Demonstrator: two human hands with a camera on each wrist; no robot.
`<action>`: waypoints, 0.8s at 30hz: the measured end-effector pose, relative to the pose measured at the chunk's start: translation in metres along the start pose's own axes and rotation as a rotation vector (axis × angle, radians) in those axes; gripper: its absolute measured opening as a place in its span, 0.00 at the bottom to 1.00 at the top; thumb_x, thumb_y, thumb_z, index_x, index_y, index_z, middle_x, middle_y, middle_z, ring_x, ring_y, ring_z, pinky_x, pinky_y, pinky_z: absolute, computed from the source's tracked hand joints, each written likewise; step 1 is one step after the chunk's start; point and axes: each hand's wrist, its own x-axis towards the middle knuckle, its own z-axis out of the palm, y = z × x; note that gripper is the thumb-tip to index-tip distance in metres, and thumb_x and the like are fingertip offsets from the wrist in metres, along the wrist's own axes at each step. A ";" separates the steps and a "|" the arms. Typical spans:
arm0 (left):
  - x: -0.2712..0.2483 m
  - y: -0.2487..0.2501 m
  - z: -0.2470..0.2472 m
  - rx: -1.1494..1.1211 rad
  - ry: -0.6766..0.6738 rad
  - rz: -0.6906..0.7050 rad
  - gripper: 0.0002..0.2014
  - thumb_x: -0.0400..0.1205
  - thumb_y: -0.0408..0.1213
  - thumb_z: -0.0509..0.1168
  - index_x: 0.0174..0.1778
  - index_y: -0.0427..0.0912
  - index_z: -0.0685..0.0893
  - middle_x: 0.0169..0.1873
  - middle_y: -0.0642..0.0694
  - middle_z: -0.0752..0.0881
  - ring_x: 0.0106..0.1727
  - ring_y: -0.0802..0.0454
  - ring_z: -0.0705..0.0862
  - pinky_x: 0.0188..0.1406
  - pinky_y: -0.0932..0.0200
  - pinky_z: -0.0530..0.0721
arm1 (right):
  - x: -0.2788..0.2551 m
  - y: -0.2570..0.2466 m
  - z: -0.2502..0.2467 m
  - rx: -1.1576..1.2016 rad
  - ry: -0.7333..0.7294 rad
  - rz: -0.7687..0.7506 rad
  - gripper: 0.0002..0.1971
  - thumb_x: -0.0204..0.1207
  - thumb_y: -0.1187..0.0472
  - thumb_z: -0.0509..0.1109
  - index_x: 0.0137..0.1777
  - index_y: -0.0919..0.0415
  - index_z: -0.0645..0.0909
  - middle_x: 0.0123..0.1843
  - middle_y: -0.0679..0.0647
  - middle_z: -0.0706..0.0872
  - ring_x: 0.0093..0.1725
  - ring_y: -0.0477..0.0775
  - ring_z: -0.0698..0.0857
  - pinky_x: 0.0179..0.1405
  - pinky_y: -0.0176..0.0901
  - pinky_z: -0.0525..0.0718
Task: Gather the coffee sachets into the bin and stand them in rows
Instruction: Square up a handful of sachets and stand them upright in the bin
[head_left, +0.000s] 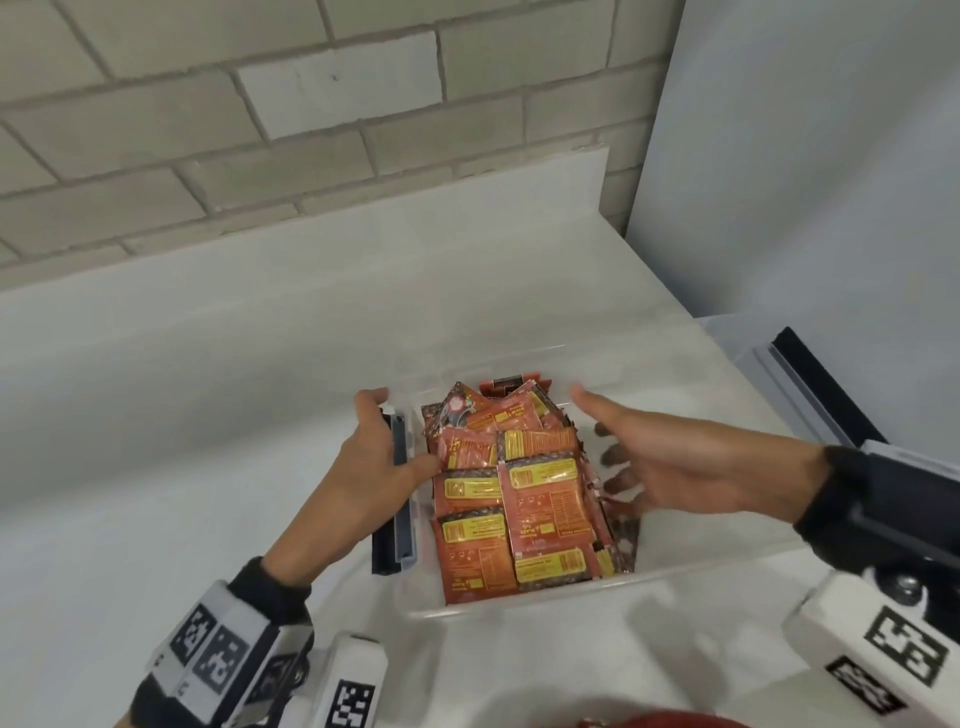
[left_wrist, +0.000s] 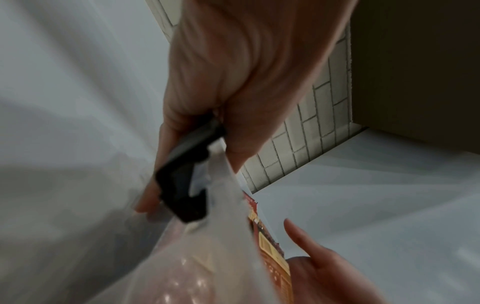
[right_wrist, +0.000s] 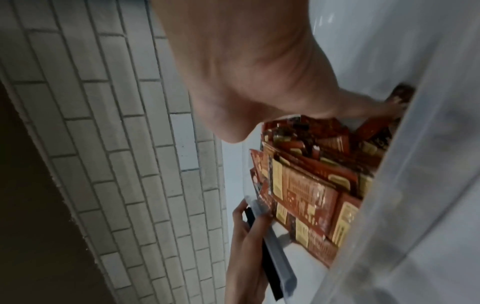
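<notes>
Centrally, clear bin (head_left: 524, 605) on white counter (head_left: 208, 415), sachets (head_left: 514, 499) heaped flat inside. Left hand (head_left: 363, 467) at 9 o'clock grips the rim's black latch (head_left: 387, 525). Right hand (head_left: 670, 467) at 3 o'clock, fingers spread inside against the pile.

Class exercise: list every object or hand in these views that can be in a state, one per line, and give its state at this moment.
Clear bin: upright on the counter, lid off, roughly full.
Coffee sachets: inside the bin, mostly lying flat and overlapping, not in standing rows.
Left hand: grips the bin's left rim at its dark latch.
Right hand: fingers reach down inside the bin's right side, beside the sachets; grip unclear.
</notes>
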 end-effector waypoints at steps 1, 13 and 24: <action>-0.002 -0.001 -0.001 -0.001 -0.002 -0.002 0.27 0.82 0.38 0.67 0.66 0.52 0.55 0.45 0.58 0.83 0.34 0.67 0.86 0.27 0.73 0.80 | -0.001 0.000 -0.004 0.000 0.086 -0.003 0.32 0.78 0.30 0.50 0.79 0.42 0.63 0.85 0.58 0.60 0.80 0.62 0.66 0.80 0.66 0.62; -0.022 -0.012 -0.009 0.033 0.052 -0.076 0.28 0.82 0.41 0.67 0.68 0.53 0.55 0.42 0.62 0.78 0.35 0.62 0.83 0.23 0.75 0.78 | -0.007 0.005 0.014 -0.088 -0.008 -0.004 0.35 0.76 0.29 0.47 0.83 0.37 0.51 0.86 0.48 0.53 0.85 0.57 0.53 0.82 0.63 0.55; -0.025 -0.013 -0.008 0.045 0.060 -0.084 0.30 0.82 0.40 0.67 0.73 0.48 0.54 0.43 0.61 0.79 0.37 0.62 0.83 0.24 0.76 0.78 | 0.002 0.024 0.040 0.103 -0.280 0.087 0.34 0.74 0.28 0.52 0.71 0.49 0.77 0.63 0.59 0.88 0.62 0.59 0.87 0.69 0.55 0.80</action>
